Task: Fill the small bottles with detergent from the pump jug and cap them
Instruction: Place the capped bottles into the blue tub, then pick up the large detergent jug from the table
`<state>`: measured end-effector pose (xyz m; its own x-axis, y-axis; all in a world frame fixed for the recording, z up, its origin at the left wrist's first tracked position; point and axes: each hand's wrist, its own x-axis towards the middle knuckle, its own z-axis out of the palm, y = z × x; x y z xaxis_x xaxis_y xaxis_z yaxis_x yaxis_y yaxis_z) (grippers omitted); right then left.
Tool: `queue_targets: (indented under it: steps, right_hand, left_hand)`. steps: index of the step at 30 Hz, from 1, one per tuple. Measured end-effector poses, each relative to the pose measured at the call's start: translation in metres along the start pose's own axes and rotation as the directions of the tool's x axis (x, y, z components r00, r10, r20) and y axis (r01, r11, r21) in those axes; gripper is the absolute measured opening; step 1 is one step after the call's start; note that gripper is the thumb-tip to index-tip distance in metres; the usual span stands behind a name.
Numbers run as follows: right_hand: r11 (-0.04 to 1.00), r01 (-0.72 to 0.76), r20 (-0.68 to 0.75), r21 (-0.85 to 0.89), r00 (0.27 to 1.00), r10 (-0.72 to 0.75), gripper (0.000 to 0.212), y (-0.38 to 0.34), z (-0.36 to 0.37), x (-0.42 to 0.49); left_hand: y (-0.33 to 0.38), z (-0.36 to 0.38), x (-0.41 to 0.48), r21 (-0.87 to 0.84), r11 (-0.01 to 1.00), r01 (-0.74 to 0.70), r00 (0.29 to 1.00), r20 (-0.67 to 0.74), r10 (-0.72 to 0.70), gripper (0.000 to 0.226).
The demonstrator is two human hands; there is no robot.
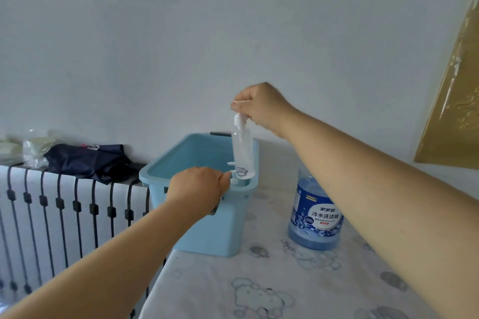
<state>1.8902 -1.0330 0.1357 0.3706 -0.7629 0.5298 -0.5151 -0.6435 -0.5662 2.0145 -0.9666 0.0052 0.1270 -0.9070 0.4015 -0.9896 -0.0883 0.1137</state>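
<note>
Just above a light-blue bin (207, 228), the right hand (261, 106) pinches one small clear bottle (242, 147) by its white cap, so it hangs upright. It looks empty, so probably light, thin-walled and squashy; the stiff cap or neck is the safer hold. The left hand (199, 186) is curled at the bin's near rim beside one small white pump top (234, 180) — whether it grips that, I cannot tell. One blue detergent jug (315, 217) — likely heavy — stands on the table (259, 292) just right of the bin.
</note>
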Motion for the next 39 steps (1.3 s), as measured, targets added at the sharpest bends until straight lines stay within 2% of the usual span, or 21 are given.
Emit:
queue_targets:
  steps: [7,10,12,14,16,18,21,25,28,31,36,39]
  right_hand:
    - [0.971,0.019,0.290,-0.240,0.956,0.053,0.018,0.018,0.035,-0.013]
    - [0.903,0.063,0.380,-0.426,0.918,0.116,0.019,0.029,0.048,-0.018]
    - [0.802,0.119,0.420,-0.585,0.890,0.175,0.024,0.039,0.058,-0.017]
    - [0.623,0.210,0.443,-0.754,0.863,0.245,0.029,0.046,0.069,-0.016]
    - [0.483,0.271,0.461,-0.833,0.822,0.335,0.036,0.051,0.077,-0.015]
    - [0.454,0.294,0.479,-0.841,0.796,0.371,0.037,0.053,0.078,-0.014]
    - [0.496,0.272,0.479,-0.824,0.803,0.355,0.035,0.053,0.074,-0.016]
    - [0.717,0.112,0.386,-0.688,0.893,0.231,0.026,0.052,0.062,-0.024]
    - [0.809,0.060,0.306,-0.585,0.940,0.151,0.020,0.052,0.047,-0.035]
    - [0.859,0.026,0.234,-0.512,0.966,0.111,0.023,0.053,0.030,-0.049]
    - [0.917,-0.008,0.140,-0.398,0.988,0.069,0.025,0.065,0.000,-0.075]
    - [0.942,-0.050,0.101,-0.332,0.991,0.088,0.027,0.080,-0.018,-0.091]
  left_hand:
    - [-0.002,0.001,0.000,-0.002,1.000,-0.023,1.000,-0.022,0.023,0.054]
    - [-0.001,0.001,-0.002,-0.009,1.000,-0.026,0.999,-0.031,0.025,0.056]
    - [-0.001,0.002,-0.002,-0.015,1.000,-0.022,0.999,-0.029,0.022,0.059]
    - [-0.001,0.002,-0.001,-0.003,1.000,-0.018,0.999,-0.031,0.018,0.059]
    - [0.000,0.002,0.000,0.008,1.000,-0.019,0.999,-0.027,0.019,0.059]
    - [-0.001,0.002,0.000,0.007,1.000,-0.020,1.000,-0.024,0.020,0.057]
    - [-0.002,0.002,-0.002,0.000,1.000,-0.017,1.000,-0.021,0.017,0.052]
    - [-0.001,0.000,-0.003,-0.015,1.000,-0.025,1.000,-0.012,0.025,0.050]
    - [0.000,-0.002,-0.004,-0.018,0.999,-0.037,0.999,0.013,0.037,0.044]
    - [-0.001,-0.004,-0.003,-0.071,0.997,-0.036,0.999,0.025,0.038,0.037]
    - [0.021,-0.013,-0.006,-0.140,0.984,-0.113,0.981,-0.174,0.088,0.023]
    - [0.048,-0.015,-0.007,-0.221,0.952,-0.211,0.964,-0.207,0.166,0.019]
